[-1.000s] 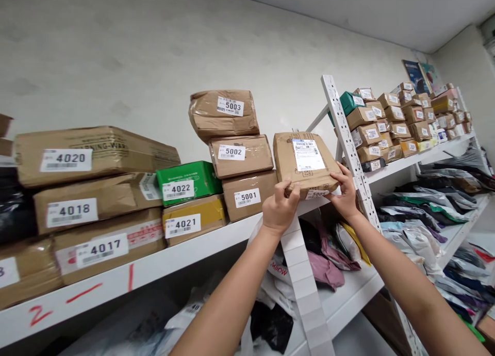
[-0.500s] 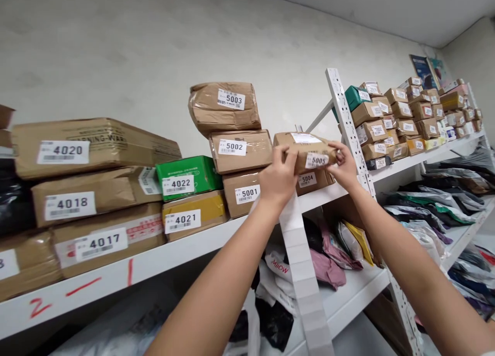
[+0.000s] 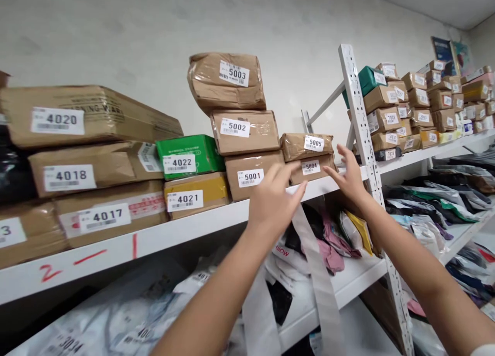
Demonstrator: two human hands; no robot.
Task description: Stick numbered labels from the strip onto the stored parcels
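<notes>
My left hand is in front of the box labelled 5001, slightly blurred, its thumb and fingers apart. A long white label strip hangs down from behind this hand; whether it is draped there or gripped, I cannot tell. My right hand is open beside the right end of a small stack, fingers spread. In that stack, a brown parcel labelled 5005 lies on the box labelled 5004. Neither hand is around the 5005 parcel.
Boxes 5002 and 5003 are piled above 5001. To the left are a green box and larger cartons. A perforated white post rises right of my right hand. Bagged parcels fill the shelf below.
The 5005 parcel, held between both hands before, now rests on the 5004 box. Both hands have let go and drawn back and down from it. The view has shifted slightly.
</notes>
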